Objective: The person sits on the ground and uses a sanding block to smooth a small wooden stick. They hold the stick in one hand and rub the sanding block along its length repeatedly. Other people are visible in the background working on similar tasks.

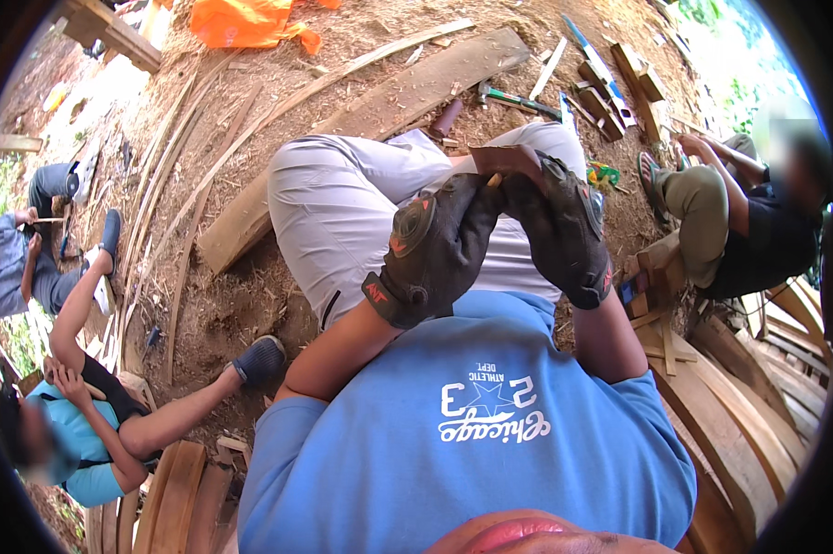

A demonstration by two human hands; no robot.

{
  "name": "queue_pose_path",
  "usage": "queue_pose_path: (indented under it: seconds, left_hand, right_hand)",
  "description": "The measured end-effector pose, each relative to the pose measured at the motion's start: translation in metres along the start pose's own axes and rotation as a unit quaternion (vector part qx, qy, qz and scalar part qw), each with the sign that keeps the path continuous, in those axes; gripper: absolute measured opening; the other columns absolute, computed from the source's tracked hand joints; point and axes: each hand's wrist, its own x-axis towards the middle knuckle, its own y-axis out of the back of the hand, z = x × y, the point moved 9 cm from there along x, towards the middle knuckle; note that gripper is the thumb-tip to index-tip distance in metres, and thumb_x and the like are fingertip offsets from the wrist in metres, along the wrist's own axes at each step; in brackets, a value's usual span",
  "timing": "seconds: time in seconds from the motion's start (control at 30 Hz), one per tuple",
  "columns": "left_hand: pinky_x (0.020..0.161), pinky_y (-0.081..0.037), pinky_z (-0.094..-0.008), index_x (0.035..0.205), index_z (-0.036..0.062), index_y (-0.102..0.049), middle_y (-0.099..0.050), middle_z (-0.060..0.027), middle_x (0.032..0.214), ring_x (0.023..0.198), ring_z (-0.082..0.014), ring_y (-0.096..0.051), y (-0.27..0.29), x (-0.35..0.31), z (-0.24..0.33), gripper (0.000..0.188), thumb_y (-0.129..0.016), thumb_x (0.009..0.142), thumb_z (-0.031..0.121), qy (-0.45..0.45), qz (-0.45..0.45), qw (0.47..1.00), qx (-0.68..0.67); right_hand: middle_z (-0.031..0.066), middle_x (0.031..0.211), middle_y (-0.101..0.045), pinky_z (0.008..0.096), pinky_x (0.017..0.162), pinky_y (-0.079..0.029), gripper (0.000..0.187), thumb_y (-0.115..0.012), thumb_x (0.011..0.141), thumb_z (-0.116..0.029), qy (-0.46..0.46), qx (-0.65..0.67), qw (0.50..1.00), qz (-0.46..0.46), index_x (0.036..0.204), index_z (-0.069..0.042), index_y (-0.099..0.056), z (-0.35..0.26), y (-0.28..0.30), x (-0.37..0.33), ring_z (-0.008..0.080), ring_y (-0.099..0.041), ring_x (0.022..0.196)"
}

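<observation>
Both my hands wear dark work gloves and meet above my lap. My left hand is closed, its fingertips on a small piece of light wood, of which only a tip shows. My right hand is curled around a dark brown sheet that looks like sandpaper; the sheet bends up over the fingertips. The gloves hide most of what lies between the hands. My legs in light grey trousers are bent beneath them.
Past my knees lie a thick plank, a hammer, a blue handsaw and wooden hand planes. An orange sheet is farther off. People sit at left and right. Curved boards are stacked right.
</observation>
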Motion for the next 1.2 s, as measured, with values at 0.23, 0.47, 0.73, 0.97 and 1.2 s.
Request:
queue_pose_path:
  seconds: [0.23,0.47,0.73,0.97,1.2]
  left_hand:
    - [0.083,-0.058,-0.0486,0.121,0.0048,-0.067,-0.077,-0.0155,0.101,0.096,-0.0384,-0.076,0.013,0.003,-0.024,0.022,-0.053,0.105,0.011,0.073,0.010,0.997,-0.009]
    - [0.084,-0.058,-0.0473,0.110,0.0050,-0.069,-0.077,-0.0168,0.099,0.096,-0.0376,-0.076,-0.002,0.003,-0.035,0.019,-0.054,0.099,0.007,0.106,-0.017,0.993,0.044]
    - [0.084,-0.058,-0.0470,0.107,0.0060,-0.069,-0.077,-0.0161,0.098,0.096,-0.0375,-0.075,-0.009,0.005,-0.042,0.015,-0.056,0.101,0.011,0.101,-0.016,0.994,0.033]
    - [0.080,-0.058,-0.0468,0.104,0.0064,-0.070,-0.078,-0.0138,0.094,0.091,-0.0354,-0.077,0.006,0.008,-0.049,0.017,-0.058,0.104,0.018,0.088,0.018,0.996,0.026]
    - [0.057,-0.047,-0.0288,0.104,0.0016,-0.070,-0.068,-0.0021,0.077,0.064,-0.0093,-0.058,0.043,0.012,-0.099,0.026,-0.056,0.111,0.022,0.166,0.031,0.972,-0.161]
  right_hand:
    - [0.0165,0.113,-0.077,0.0435,0.088,-0.059,0.034,-0.062,0.098,0.002,0.116,-0.132,0.984,-0.016,0.130,-0.006,-0.070,-0.013,-0.027,0.017,0.0340,-0.075,0.101]
    - [0.0165,0.111,-0.077,0.0458,0.085,-0.060,0.044,-0.065,0.090,0.003,0.107,-0.312,0.944,-0.022,0.132,-0.009,-0.071,-0.013,-0.030,0.011,0.0353,-0.075,0.097]
    - [0.0120,0.085,-0.072,0.0467,0.070,-0.055,0.032,-0.067,0.086,-0.007,0.126,-0.324,0.937,0.010,0.117,-0.006,-0.073,-0.007,-0.037,0.014,0.0314,-0.070,0.074]
    - [0.0087,0.082,-0.071,0.0447,0.071,-0.054,0.037,-0.066,0.088,-0.007,0.097,-0.290,0.952,0.006,0.124,-0.011,-0.071,0.000,-0.048,0.020,0.0296,-0.069,0.074]
    - [0.0193,0.109,-0.075,0.0439,0.093,-0.057,0.032,-0.054,0.098,-0.006,-0.055,-0.049,0.997,0.006,0.128,0.000,-0.066,0.034,-0.059,0.021,0.0364,-0.073,0.102]
